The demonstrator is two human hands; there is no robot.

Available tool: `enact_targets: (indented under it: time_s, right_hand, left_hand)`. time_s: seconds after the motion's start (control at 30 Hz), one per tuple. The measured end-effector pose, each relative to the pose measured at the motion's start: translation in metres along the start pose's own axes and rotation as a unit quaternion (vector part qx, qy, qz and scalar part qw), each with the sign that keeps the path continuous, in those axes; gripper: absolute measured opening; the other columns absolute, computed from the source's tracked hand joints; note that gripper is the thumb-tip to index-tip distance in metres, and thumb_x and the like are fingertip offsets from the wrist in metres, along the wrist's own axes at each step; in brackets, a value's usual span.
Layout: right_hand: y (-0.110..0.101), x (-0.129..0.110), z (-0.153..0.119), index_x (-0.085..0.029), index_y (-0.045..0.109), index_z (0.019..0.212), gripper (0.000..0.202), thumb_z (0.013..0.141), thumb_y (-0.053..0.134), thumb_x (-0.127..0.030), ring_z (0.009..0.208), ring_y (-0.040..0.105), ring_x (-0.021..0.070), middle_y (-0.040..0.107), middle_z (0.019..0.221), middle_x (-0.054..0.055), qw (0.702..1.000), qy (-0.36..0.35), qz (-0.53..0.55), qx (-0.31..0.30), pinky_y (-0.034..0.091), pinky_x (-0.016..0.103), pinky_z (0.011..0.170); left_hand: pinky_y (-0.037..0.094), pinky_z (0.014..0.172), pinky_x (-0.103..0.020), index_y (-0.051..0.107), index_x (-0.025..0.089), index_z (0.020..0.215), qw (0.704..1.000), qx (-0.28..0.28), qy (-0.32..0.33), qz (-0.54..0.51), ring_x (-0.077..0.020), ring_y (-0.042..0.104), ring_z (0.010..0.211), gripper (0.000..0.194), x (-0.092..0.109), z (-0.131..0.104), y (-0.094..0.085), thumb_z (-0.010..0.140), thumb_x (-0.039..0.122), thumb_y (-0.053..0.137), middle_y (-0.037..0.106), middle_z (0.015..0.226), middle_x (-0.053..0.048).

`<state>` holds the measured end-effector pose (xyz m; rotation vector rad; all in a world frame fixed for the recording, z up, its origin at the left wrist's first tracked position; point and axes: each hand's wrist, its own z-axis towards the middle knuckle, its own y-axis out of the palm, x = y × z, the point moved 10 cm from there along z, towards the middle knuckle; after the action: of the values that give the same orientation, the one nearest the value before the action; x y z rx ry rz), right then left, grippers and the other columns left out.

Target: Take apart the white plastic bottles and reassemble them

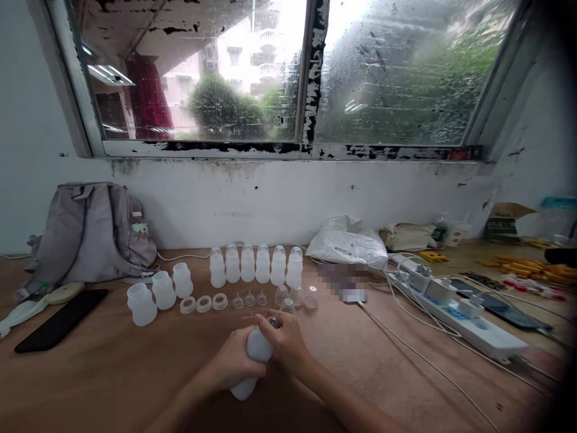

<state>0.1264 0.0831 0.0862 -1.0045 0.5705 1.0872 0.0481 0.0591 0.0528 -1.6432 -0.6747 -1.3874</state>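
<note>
A frosted white baby bottle [259, 347] is tilted in front of me, its top leaning up and to the right. My left hand [235, 359] is wrapped round the bottle's body. The fingers of my right hand [289, 341] are closed at its top, around a clear nipple [273, 323]; they partly hide the collar. Just beyond my hands stand clear dome caps [286, 307], with flat clear discs [310, 302] behind. To their left lie three loose nipples [249, 299] and three collar rings [204, 304]. Three topless bottles [163, 291] stand farther left.
Several capped bottles [247, 264] form a row at the back. A grey backpack [94, 228] and black phone [61, 320] are at left. A silvery plastic bag [347, 243], a power strip [478, 334] and trailing white cables [406, 346] occupy the right side.
</note>
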Motion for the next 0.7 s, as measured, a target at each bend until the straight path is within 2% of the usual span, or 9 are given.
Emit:
enact_targets:
  time_s: [0.03,0.1,0.17,0.27,0.33,0.4,0.5,0.7]
  right_hand:
    - [0.003,-0.001,0.0,-0.017,0.041,0.047,0.042,0.077,0.049,-0.045,0.044,0.034,0.008,0.037,0.045,-0.003,1.0,-0.003,0.022,-0.02,0.025,0.022,0.04]
    - [0.009,-0.003,0.001,-0.016,0.046,0.054,0.038,0.076,0.05,-0.046,0.044,0.035,0.0073,0.038,0.048,-0.004,0.994,-0.012,0.081,-0.071,0.027,0.021,0.041]
    - [0.01,-0.008,0.004,-0.016,0.053,0.07,0.031,0.074,0.052,-0.047,0.047,0.038,0.0077,0.044,0.054,-0.004,0.986,-0.032,0.129,-0.106,0.03,0.02,0.043]
    - [-0.003,0.0,0.014,-0.018,0.054,0.087,0.031,0.071,0.057,-0.045,0.05,0.041,0.009,0.046,0.057,-0.004,0.989,-0.028,0.124,-0.077,0.033,0.02,0.046]
    - [-0.012,0.01,0.019,-0.018,0.054,0.085,0.027,0.072,0.058,-0.042,0.048,0.04,0.009,0.044,0.054,-0.005,0.993,-0.004,0.108,-0.039,0.032,0.02,0.045]
    - [-0.013,0.019,0.022,-0.018,0.053,0.081,0.026,0.074,0.055,-0.043,0.044,0.038,0.008,0.041,0.053,-0.006,0.99,0.031,0.139,-0.027,0.03,0.02,0.04]
    - [-0.005,0.026,0.021,-0.018,0.05,0.076,0.028,0.076,0.052,-0.046,0.038,0.035,0.0061,0.04,0.053,-0.007,0.971,0.075,0.222,-0.048,0.027,0.019,0.034]
    - [0.009,0.036,0.016,-0.018,0.044,0.065,0.033,0.074,0.054,-0.048,0.033,0.035,0.0039,0.041,0.05,-0.008,0.939,0.14,0.304,-0.083,0.025,0.017,0.031]
  left_hand:
    - [0.037,0.048,-0.022,0.054,0.015,0.074,0.996,-0.046,-0.029,-0.068,-0.0125,0.051,0.053,0.022,-0.005,-0.002,0.009,0.052,0.012,0.056,0.056,0.063,0.001]
    - [0.036,0.046,-0.022,0.053,0.013,0.075,0.97,-0.119,-0.065,-0.201,-0.011,0.049,0.048,0.019,-0.01,-0.008,0.023,0.056,0.015,0.053,0.054,0.06,0.001]
    - [0.037,0.048,-0.023,0.053,0.013,0.083,0.94,-0.132,-0.057,-0.309,-0.0104,0.05,0.048,0.024,-0.009,-0.01,0.022,0.059,0.019,0.052,0.054,0.063,0.0]
    - [0.038,0.052,-0.024,0.051,0.014,0.093,0.903,-0.111,-0.035,-0.413,-0.0089,0.049,0.05,0.033,-0.014,-0.006,0.008,0.061,0.021,0.051,0.052,0.066,0.0]
    - [0.038,0.053,-0.023,0.05,0.014,0.096,0.901,-0.096,-0.044,-0.422,-0.0083,0.049,0.051,0.033,-0.023,-0.002,0.001,0.063,0.021,0.052,0.052,0.067,0.0]
    - [0.039,0.053,-0.024,0.049,0.014,0.1,0.912,-0.077,-0.062,-0.398,-0.0086,0.05,0.051,0.033,-0.031,0.001,-0.005,0.068,0.021,0.052,0.053,0.07,-0.001]
    - [0.04,0.051,-0.024,0.046,0.015,0.103,0.925,-0.061,-0.078,-0.367,-0.0092,0.052,0.051,0.033,-0.037,0.002,-0.008,0.073,0.027,0.051,0.055,0.075,-0.003]
    - [0.04,0.048,-0.023,0.044,0.016,0.098,0.94,-0.081,-0.095,-0.316,-0.0106,0.054,0.05,0.034,-0.036,-0.001,0.001,0.074,0.038,0.054,0.057,0.076,-0.003]
